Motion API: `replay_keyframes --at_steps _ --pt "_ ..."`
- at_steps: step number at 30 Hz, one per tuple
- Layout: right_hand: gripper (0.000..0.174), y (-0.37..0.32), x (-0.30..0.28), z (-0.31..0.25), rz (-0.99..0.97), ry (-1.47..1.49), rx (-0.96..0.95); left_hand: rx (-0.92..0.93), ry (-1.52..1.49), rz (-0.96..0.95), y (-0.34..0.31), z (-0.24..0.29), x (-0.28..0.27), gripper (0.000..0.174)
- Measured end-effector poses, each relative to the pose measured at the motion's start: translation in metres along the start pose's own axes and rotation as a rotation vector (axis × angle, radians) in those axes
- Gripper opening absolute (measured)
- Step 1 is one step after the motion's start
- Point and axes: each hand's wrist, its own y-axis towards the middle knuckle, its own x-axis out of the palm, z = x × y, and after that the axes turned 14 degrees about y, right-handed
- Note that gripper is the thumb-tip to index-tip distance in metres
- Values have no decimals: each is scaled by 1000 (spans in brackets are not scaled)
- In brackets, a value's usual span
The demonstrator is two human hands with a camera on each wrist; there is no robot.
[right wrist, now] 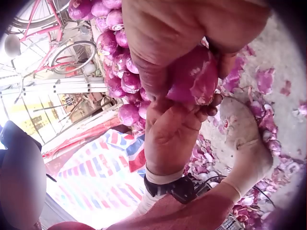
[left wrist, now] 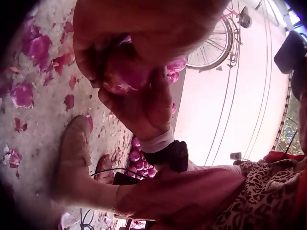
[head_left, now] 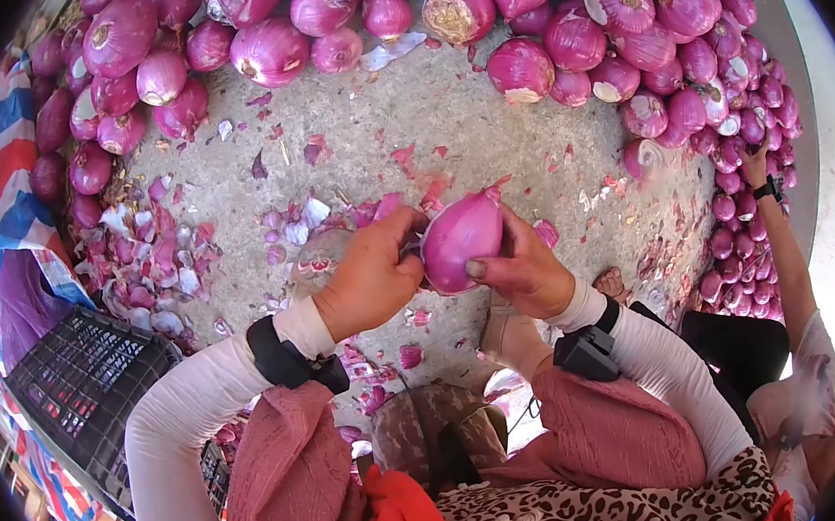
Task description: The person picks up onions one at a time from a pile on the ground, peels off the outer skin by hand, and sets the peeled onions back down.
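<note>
A smooth, shiny red onion is held up in front of the person, its dry neck pointing to the upper right. The right hand grips it from the right, thumb pressed on the near side. From the left, the left hand has its curled fingers and thumb at the onion's edge. In the right wrist view, the left hand reaches the onion's root end, where the surface looks rough and pale. The left wrist view shows the onion in shadow between both hands.
Piles of red onions curve around the far side and right. Loose skins litter the concrete floor. A black plastic crate stands at left beside a striped sheet. Another person's arm reaches into the right pile.
</note>
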Motion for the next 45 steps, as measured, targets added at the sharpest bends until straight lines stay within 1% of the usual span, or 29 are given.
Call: replay_keyframes --at_steps 3,6,9,12,15,16,18,21,24,25,28,30,31,33,36,40,43,45 --pt "67 1 -5 -2 -20 86 36 -55 -224 -38 -2 12 -6 40" --pt "66 1 -14 -5 -33 180 80 -138 -238 -112 -5 27 -19 37" --pt "67 0 -13 -7 -25 256 114 -104 -253 -95 -4 23 -17 37" --pt "69 -2 -16 -8 -32 301 140 -242 -334 -128 -6 31 -26 39" --pt "71 -4 -19 -11 -95 303 162 -250 -435 -118 -4 21 -25 41" --pt "72 -4 -19 -11 -123 298 169 -221 -413 -131 -4 19 -25 40" --pt "74 -4 -21 -10 -133 197 150 -163 -369 -156 -4 22 -26 39" --pt "76 -5 -14 -13 -134 36 144 -254 -445 -256 -4 39 -33 40" --pt "78 -5 -12 -10 -111 -86 136 -222 -365 -278 -3 31 -27 42" --pt "79 -4 -13 -8 -100 -120 131 -207 -361 -270 -4 30 -26 41" --pt "88 0 -18 -9 -121 -544 85 -139 -320 -216 -6 27 -20 38" --pt "85 1 -15 -6 -114 -644 -8 -63 -257 -143 -6 23 -12 37" --pt "83 1 -13 -4 -112 -693 -55 -3 -177 -93 -5 20 -8 35" --pt "80 0 -10 -4 -110 -716 -44 115 -17 7 -4 19 -4 32" --pt "77 -2 -8 -1 -109 -792 -79 38 158 -20 -9 33 -7 28" --pt "78 -4 -8 2 -133 -834 -145 29 115 18 -7 23 -2 24" --pt "77 -5 -9 -1 -118 -786 -185 4 75 22 -5 20 -1 22" --pt "77 -6 -9 -2 -95 -745 -168 6 80 45 -2 20 -1 20"
